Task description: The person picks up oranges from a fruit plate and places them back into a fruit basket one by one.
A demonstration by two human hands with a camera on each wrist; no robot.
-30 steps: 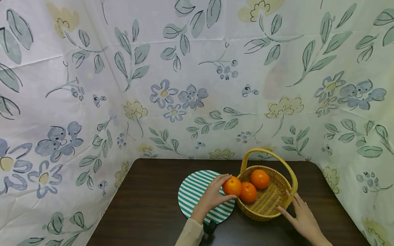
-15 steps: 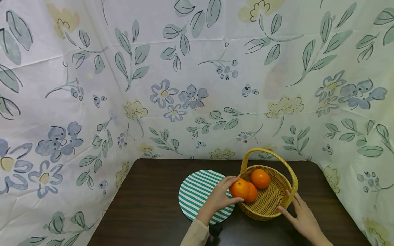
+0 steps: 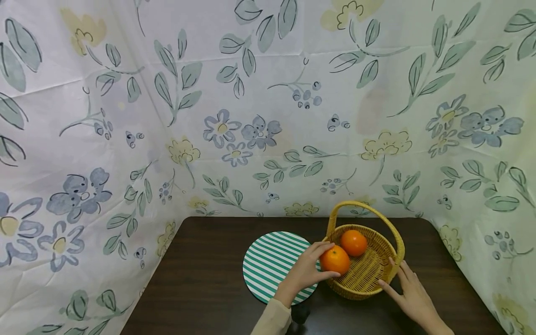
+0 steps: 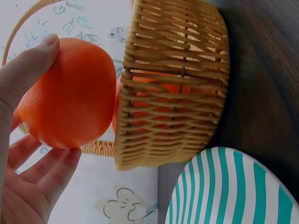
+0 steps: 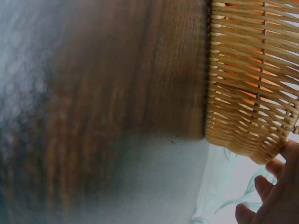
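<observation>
My left hand [image 3: 305, 272] holds an orange [image 3: 335, 260] at the left side of the yellow wicker basket [image 3: 364, 291]. In the left wrist view, thumb and fingers lie on opposite sides of this orange [image 4: 74, 93], beside the basket's rim. Another orange [image 3: 353, 243] lies inside the basket, toward the back. Orange colour [image 4: 156, 100] also shows through the weave; a further orange there is hidden from the head view by the held one. My right hand [image 3: 412, 298] rests its fairly straight fingers and thumb against the basket's right side, by the handle's base.
A round mat with green and white stripes [image 3: 272, 265] lies left of the basket, partly under my left forearm. Both stand on a dark wooden table [image 3: 201, 279]. Floral cloth [image 3: 268, 139] hangs behind and at the sides. The basket's tall handle [image 3: 377, 213] arches over its opening.
My left hand has moved right with the orange, from beside the rim to over the basket's left part. The held orange now covers the one behind it. My right hand stays put.
</observation>
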